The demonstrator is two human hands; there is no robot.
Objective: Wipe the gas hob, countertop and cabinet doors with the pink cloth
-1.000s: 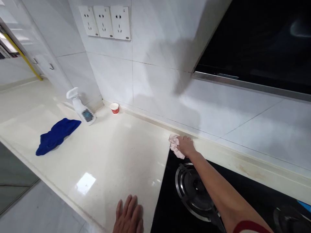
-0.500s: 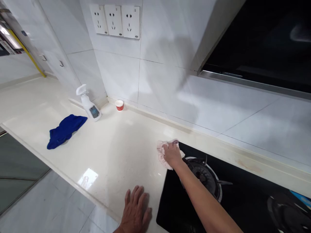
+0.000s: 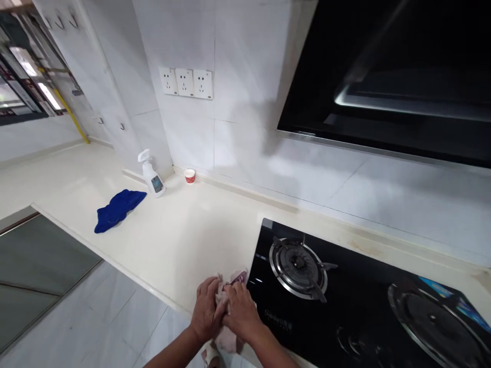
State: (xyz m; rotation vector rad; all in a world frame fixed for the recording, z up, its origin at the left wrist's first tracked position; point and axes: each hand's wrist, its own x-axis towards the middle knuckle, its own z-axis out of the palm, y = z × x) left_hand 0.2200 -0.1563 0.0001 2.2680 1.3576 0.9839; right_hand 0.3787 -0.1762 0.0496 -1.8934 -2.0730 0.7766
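Note:
A pale pink cloth (image 3: 227,341) is bunched between my two hands over the counter's front edge, just left of the gas stove (image 3: 270,301). My left hand (image 3: 207,309) grips its left side with fingers curled. My right hand (image 3: 241,309) is closed on the other side, close against the left. A purple patch on the cloth shows above the right fingers. Part of the cloth hangs below the hands, and the fingertips are partly hidden in its folds.
A blue cloth (image 3: 119,209) lies on the pale counter (image 3: 172,235) at left. Near the wall corner stand a white spray bottle (image 3: 154,176) and a small red-and-white cup (image 3: 189,176). A black range hood (image 3: 383,82) overhangs the stove. Wall sockets (image 3: 186,83) sit above the counter.
My right hand has drawn the pink cloth from the stove's back left corner to the counter's front edge. My left hand, earlier flat on the counter, now grips the cloth too.

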